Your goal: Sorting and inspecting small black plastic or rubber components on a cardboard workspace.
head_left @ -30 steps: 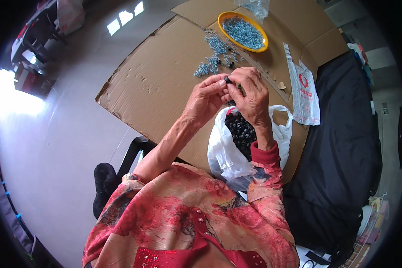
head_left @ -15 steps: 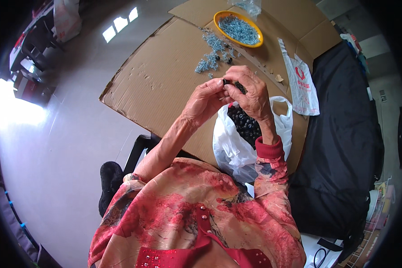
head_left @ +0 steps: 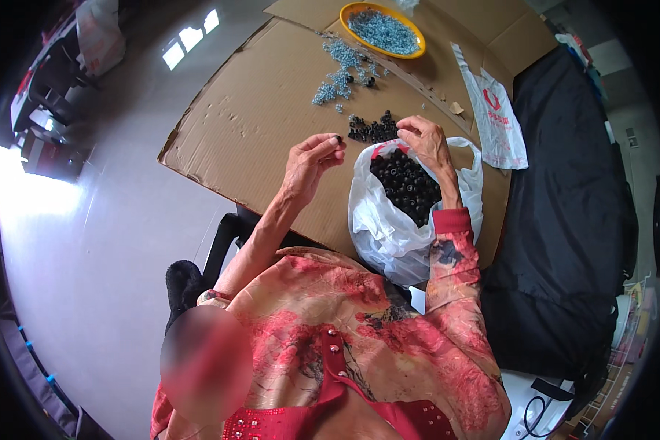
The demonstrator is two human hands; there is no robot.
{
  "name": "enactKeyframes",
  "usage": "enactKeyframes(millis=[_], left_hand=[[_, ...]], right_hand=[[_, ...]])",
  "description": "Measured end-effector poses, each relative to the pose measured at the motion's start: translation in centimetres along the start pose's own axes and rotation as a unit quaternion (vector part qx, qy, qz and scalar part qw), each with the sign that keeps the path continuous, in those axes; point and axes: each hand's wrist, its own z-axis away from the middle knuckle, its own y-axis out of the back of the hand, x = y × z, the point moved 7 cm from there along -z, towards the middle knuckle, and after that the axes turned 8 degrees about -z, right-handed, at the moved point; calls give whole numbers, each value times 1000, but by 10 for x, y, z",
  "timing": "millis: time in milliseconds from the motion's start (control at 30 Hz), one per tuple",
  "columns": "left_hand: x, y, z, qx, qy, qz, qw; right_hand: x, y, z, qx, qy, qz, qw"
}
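My left hand point(head_left: 308, 165) is raised over the cardboard with thumb and fingers pinched on a small black ring-shaped part point(head_left: 337, 139). To its right, my right hand point(head_left: 428, 144) hovers at the far rim of a white plastic bag point(head_left: 378, 242). Its fingertips are drawn together; whatever they hold, if anything, is too small to make out. Many round black parts point(head_left: 407, 189) fill the bag's mouth. Just left of the right fingertips lies a pile of small black pieces point(head_left: 374, 129) on the cardboard sheet point(head_left: 249, 110).
Small blue-silver pieces point(head_left: 337, 84) are scattered farther back, beside an orange bowl point(head_left: 422, 48) filled with more of them. A flat white bag point(head_left: 497, 125) lies at the right edge of the cardboard. Black fabric point(head_left: 557, 183) covers the area beyond it.
My hands, together half a second ago, have moved apart: the left went left with the black part, the right slightly right and down. The pile of black pieces is now uncovered.
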Motion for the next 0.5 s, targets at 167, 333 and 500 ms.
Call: enactKeyframes(millis=[167, 333, 500], left_hand=[[-1, 16, -5, 51, -68, -190, 978], [-3, 16, -8, 43, -84, -321, 942], [9, 0, -2, -12, -145, -458, 877]], right_hand=[[39, -2, 11, -15, -31, 49, 998], [59, 8, 16, 13, -66, 11, 998], [110, 35, 7, 120, -127, 22, 984]])
